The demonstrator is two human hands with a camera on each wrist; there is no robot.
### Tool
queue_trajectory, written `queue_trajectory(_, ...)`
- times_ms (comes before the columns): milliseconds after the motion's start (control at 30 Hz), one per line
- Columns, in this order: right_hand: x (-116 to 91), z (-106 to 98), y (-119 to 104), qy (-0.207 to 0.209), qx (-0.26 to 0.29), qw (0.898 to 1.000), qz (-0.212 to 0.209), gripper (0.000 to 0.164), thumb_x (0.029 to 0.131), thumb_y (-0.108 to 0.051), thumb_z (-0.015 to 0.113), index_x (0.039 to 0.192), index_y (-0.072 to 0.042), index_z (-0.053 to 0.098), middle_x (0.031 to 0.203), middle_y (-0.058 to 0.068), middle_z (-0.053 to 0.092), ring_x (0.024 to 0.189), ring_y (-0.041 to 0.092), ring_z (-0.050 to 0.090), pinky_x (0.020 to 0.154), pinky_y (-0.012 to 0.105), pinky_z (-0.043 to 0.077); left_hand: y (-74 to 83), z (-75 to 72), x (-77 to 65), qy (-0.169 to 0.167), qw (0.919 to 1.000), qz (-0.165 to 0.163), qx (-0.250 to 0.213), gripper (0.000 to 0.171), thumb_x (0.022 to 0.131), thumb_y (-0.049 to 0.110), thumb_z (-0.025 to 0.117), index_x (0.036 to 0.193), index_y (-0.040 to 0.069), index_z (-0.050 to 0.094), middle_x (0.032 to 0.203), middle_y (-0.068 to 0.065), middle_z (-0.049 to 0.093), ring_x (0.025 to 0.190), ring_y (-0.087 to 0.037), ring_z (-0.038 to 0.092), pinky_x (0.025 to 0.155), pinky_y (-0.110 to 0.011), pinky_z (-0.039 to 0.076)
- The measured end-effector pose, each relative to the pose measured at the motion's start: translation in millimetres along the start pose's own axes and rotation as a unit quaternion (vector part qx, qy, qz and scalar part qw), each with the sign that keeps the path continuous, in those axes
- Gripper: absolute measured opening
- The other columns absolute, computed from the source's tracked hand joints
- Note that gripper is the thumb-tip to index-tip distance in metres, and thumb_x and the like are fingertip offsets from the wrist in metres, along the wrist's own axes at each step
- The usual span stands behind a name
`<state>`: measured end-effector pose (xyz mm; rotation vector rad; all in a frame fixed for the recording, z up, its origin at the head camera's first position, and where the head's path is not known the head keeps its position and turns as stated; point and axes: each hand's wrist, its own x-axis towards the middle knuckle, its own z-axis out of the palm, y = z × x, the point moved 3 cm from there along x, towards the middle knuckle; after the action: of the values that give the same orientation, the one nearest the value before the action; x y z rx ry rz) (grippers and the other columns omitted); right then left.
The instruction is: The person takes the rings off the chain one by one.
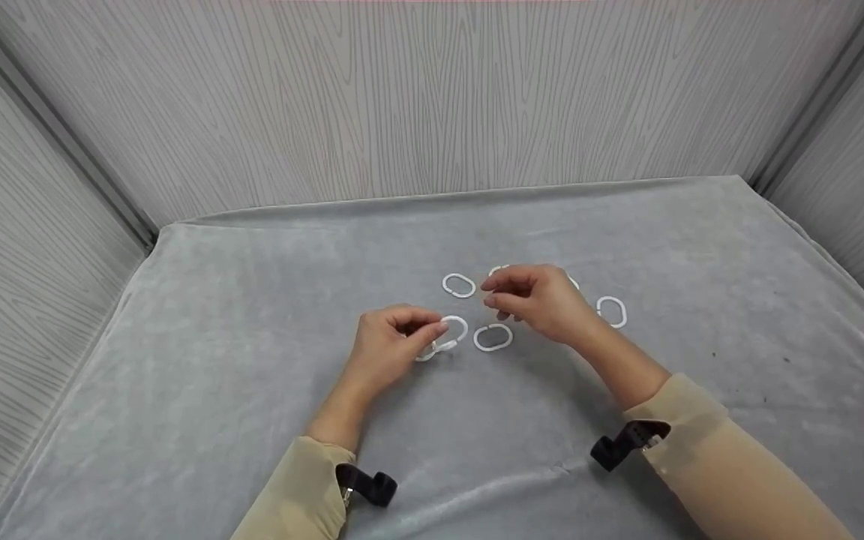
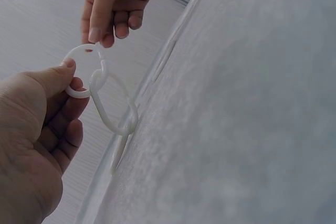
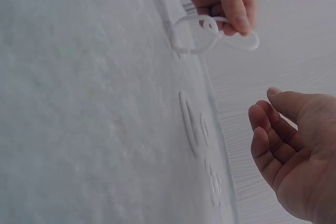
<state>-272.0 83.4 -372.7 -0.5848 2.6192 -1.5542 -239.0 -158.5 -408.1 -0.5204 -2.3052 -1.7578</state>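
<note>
White plastic oval link rings are the things around both hands. My left hand [image 1: 391, 341] pinches one link ring [image 2: 102, 60] between thumb and fingers, a little above the cloth. Through it hangs a second link ring [image 2: 100, 109], whose lower end overlaps another link [image 2: 119, 153] in the left wrist view. My right hand [image 1: 544, 304] hovers to the right of the held link, fingers loosely bent and thumb apart from them, holding nothing. Just below it in the head view lies a loose link ring [image 1: 476, 339].
A grey cloth [image 1: 267, 300] with some folds covers the table. Further link rings lie on it: one at the back [image 1: 459, 274], one at the right [image 1: 624, 311], and others partly hidden behind the right hand. Pale wood-grain panels [image 1: 402, 97] stand around the table.
</note>
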Motion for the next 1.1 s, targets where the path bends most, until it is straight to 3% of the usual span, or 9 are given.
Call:
queue_trajectory(133, -8, 2, -6, -0.005, -0.004, 1.0, -0.009, 0.02, 0.096, -0.009, 0.079, 0.115, -0.004, 0.079, 0.093, 0.002, 0.076, 0.081, 0.024, 0.072, 0.067, 0.023, 0.054, 0.1, -0.6, -0.4, -0.002, 1.0, -0.003, 0.001, 0.008, 0.088, 0.014, 0.089, 0.094, 0.011, 0.086, 0.085, -0.001, 0.078, 0.074, -0.015, 0.066, 0.067, -0.023, 0.052)
queue_trajectory(467, -20, 8, -7, -0.018, 0.007, 0.999, -0.033, 0.018, 0.094, -0.008, 0.08, 0.112, -0.005, 0.08, 0.099, 0.004, 0.078, 0.083, 0.012, 0.069, 0.072, 0.022, 0.055, 2.0, 0.1, -0.5, -0.01, 0.9999, 0.005, 0.008, 0.006, 0.088, 0.013, 0.089, 0.092, 0.01, 0.085, 0.082, 0.0, 0.077, 0.072, -0.013, 0.064, 0.065, -0.022, 0.05)
queue_trajectory(800, -25, 14, 8, -0.01, 0.062, 0.996, -0.06, 0.021, 0.095, -0.002, 0.077, 0.114, 0.007, 0.076, 0.095, 0.011, 0.077, 0.082, 0.011, 0.072, 0.075, 0.022, 0.057, 1.6, 2.3, -1.9, -0.018, 0.9998, 0.01, 0.004, 0.006, 0.089, 0.013, 0.088, 0.092, 0.009, 0.085, 0.083, 0.0, 0.077, 0.072, -0.012, 0.065, 0.066, -0.022, 0.051)
queue_trajectory(1100, -24, 19, 10, -0.021, 0.086, 0.993, -0.079, 0.024, 0.094, 0.0, 0.078, 0.116, 0.009, 0.075, 0.098, 0.013, 0.077, 0.085, 0.011, 0.072, 0.076, 0.022, 0.057, 2.5, 1.2, -1.7, -0.033, 0.9994, 0.007, 0.007, 0.006, 0.089, 0.011, 0.087, 0.092, 0.007, 0.085, 0.084, 0.0, 0.078, 0.074, -0.01, 0.066, 0.067, -0.021, 0.052)
